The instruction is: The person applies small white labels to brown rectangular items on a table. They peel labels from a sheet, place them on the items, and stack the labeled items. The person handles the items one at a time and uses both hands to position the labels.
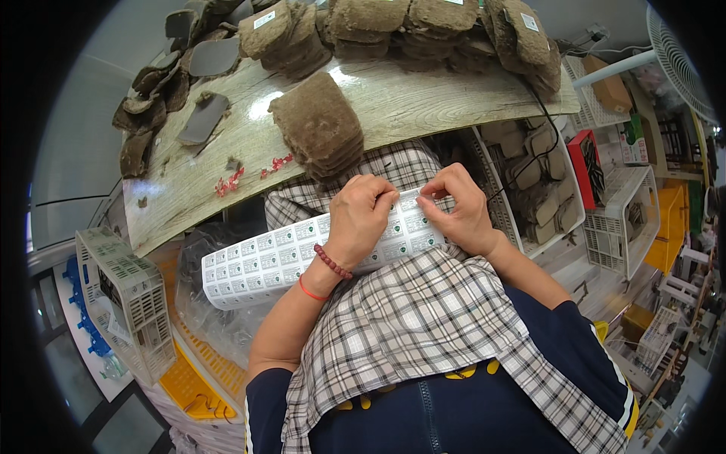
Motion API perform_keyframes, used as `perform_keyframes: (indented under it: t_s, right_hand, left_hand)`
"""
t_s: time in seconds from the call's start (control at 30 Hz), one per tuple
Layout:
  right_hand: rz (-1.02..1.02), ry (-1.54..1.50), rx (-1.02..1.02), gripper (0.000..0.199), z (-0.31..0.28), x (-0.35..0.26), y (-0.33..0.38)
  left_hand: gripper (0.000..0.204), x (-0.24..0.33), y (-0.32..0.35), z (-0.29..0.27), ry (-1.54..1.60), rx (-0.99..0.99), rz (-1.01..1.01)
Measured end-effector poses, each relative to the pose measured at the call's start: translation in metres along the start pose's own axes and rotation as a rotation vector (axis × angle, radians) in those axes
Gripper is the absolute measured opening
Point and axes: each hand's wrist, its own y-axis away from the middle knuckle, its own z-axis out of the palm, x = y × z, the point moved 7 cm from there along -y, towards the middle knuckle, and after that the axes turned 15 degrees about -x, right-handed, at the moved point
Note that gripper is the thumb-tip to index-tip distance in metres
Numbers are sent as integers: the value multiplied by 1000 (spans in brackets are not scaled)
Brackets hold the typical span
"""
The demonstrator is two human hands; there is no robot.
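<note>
A white sheet of stickers (265,261), printed in rows with small green marks, lies slanted across my lap. My left hand (361,219) is closed, with thumb and finger pinching the sheet's upper edge; a red bead bracelet and a red string circle that wrist. At the sheet's upper right corner, my right hand (460,210) is closed in a pinch on the edge. Whether a single sticker is lifted there is too small to tell. Just beyond my hands, a stack of brown fuzzy pads (318,125) stands at the table's near edge.
Along the far side of the wood-grain table (249,98) sit more stacked pads (367,23), some with labels. Loose grey-backed pads (204,117) and red scraps (229,181) lie left. White baskets (132,295) flank me; a crate of pads (537,181) and red box (584,166) stand right.
</note>
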Motion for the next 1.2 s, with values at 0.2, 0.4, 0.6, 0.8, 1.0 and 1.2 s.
perform_keyframes:
  t_s: [0.2,0.4,0.6,0.8,1.0,1.2]
  right_hand:
    - [68,-77,-31,13,1,11,-1]
    - [98,-117,-101,14,2,9,-5]
    - [17,-18,-90,16,1,4,-4]
    - [0,47,-44,19,2,6,0]
    - [61,-6,6,21,-4,15,8]
    - [-44,76,78,27,-5,2,7]
  left_hand:
    - [9,0,0,0,6,4,6]
    - [9,1,0,4,20,-7,9]
    - [11,0,0,6,31,-30,-39]
    - [12,-1,-2,9,16,-27,-26]
    - [10,-6,-2,3,13,32,24]
    - [9,-3,-2,1,-4,27,18]
